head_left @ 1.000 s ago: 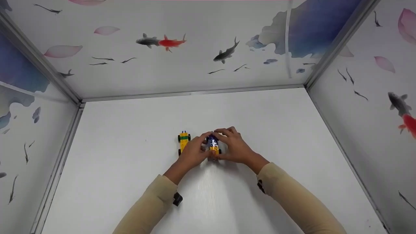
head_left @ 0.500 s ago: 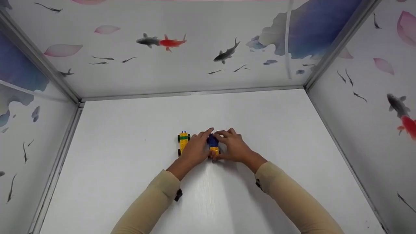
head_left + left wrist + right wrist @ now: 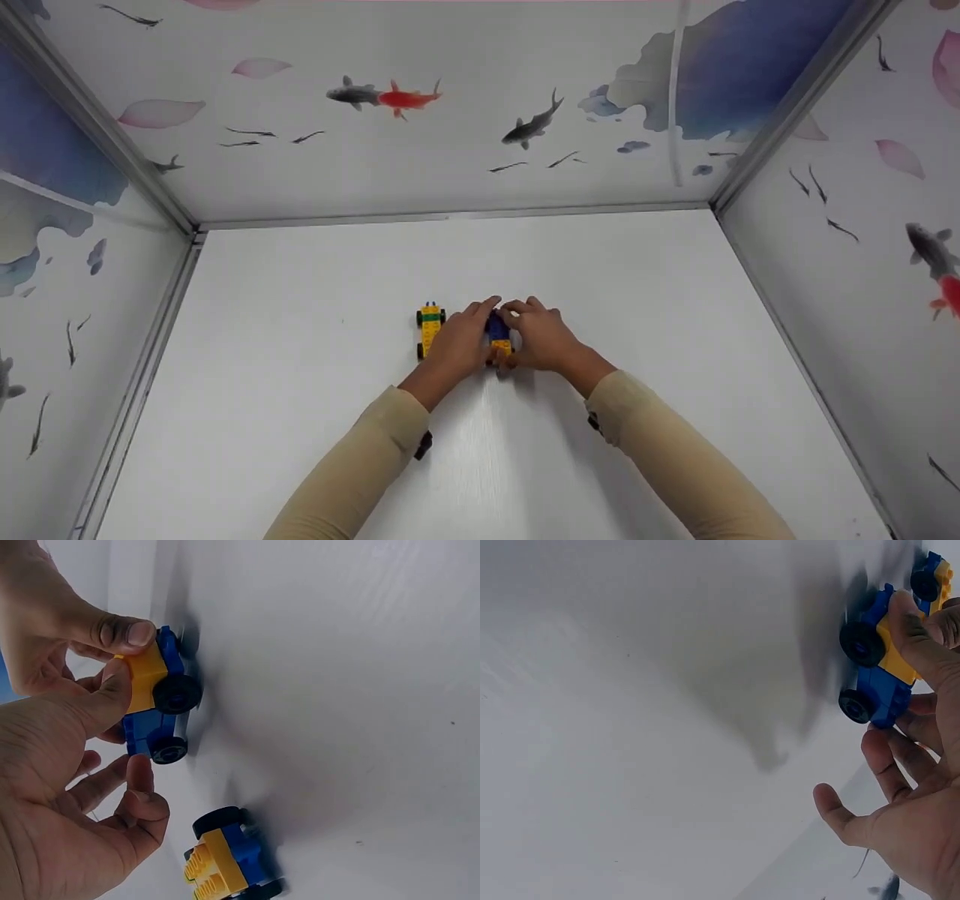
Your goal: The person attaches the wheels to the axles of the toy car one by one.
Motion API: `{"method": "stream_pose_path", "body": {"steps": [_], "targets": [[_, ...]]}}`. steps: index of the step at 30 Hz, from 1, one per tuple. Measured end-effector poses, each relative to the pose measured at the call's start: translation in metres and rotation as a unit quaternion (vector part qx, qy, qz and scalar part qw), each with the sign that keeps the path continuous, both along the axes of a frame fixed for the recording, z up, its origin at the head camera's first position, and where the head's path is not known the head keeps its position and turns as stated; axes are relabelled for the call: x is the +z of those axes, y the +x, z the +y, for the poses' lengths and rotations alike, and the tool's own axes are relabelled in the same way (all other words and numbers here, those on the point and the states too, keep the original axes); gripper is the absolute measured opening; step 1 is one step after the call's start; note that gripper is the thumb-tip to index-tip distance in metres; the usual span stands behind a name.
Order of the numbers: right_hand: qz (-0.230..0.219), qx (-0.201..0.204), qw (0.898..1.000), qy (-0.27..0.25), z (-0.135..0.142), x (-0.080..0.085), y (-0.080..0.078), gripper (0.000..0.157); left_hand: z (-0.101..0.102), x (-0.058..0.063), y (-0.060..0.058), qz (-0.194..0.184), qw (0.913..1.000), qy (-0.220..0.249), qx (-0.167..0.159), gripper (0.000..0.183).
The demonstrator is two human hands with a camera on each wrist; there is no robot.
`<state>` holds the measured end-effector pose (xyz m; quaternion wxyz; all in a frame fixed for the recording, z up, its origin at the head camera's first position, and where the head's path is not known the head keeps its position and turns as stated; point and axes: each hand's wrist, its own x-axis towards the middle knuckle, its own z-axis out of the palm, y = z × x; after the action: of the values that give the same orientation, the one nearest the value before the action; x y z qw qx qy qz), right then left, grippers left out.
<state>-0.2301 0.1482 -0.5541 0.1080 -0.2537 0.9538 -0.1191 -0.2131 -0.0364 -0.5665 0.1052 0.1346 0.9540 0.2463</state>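
Note:
A blue and yellow toy car (image 3: 498,328) built of bricks stands on the white table between both hands. My left hand (image 3: 459,341) holds it from the left side, its thumb (image 3: 112,694) pressed on the yellow brick at the car's rear and its fingers beside the blue front. From the right, my right hand (image 3: 546,339) grips the same car, with the thumb (image 3: 909,626) against the yellow brick and fingertips at the blue end. Black wheels (image 3: 178,694) show along the side. Parts of the top are hidden under the fingers.
A second toy car (image 3: 430,328), yellow on top with a green strip and black wheels, stands just left of my left hand, partly behind it. Patterned walls with painted fish (image 3: 409,99) enclose the table (image 3: 300,420) at the back and sides.
My left hand has shifted slightly forward, and its index finger has straightened past the car's front end. The right hand keeps its place at the car. The head view has swung slightly.

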Motion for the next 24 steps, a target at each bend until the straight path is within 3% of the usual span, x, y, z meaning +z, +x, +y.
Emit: {"method": "stream_pose_path", "body": {"steps": [11, 19, 24], "targets": [[-0.011, -0.012, 1.0, 0.005, -0.006, -0.006, 0.001, 0.086, 0.0, -0.006, 0.002, 0.009, 0.9999, -0.013, 0.002, 0.083], [-0.012, -0.027, 1.0, -0.009, -0.003, -0.013, 0.004, 0.096, -0.004, -0.015, 0.01, 0.046, 0.9986, -0.024, 0.001, 0.077], [-0.002, -0.024, 1.0, 0.001, 0.002, -0.017, 0.005, 0.099, -0.008, -0.018, 0.016, 0.073, 0.9968, -0.024, -0.018, 0.075]]}}
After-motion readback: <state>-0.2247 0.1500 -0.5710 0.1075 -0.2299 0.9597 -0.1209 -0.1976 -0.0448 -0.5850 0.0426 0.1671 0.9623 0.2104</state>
